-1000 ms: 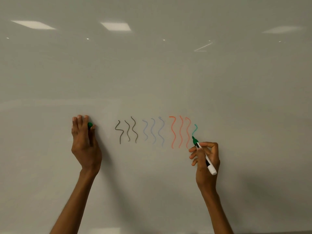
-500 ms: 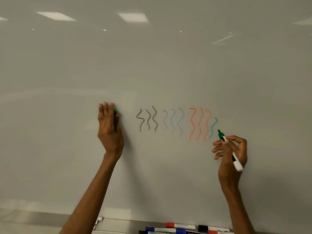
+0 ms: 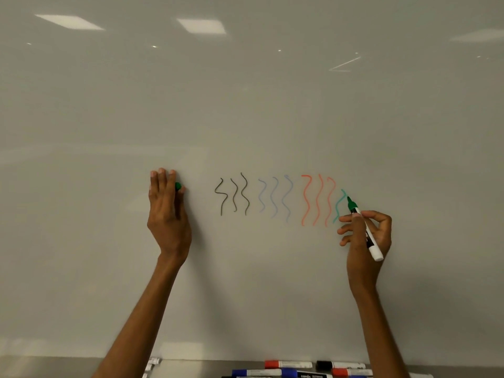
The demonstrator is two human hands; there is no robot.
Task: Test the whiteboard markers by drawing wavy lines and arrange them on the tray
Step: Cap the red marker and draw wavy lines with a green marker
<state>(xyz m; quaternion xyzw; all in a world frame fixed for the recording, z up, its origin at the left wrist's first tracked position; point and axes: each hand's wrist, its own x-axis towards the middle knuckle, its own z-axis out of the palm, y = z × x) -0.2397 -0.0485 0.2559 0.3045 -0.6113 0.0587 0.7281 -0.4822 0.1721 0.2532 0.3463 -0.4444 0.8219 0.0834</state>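
The green marker (image 3: pixel 368 240) looks light, stiff and smooth, best held low on the barrel. The right hand (image 3: pixel 365 241) has its fingers clamped there, nib at the whiteboard (image 3: pixel 245 105). The left hand (image 3: pixel 166 211) leans on the board, thumb pinching the cap (image 3: pixel 178 186).

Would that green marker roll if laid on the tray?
Likely: the green marker looks round and smooth. It seems stiff and light; the right hand holds it by fingertips. Its green cap is in the left hand, so it may smear.
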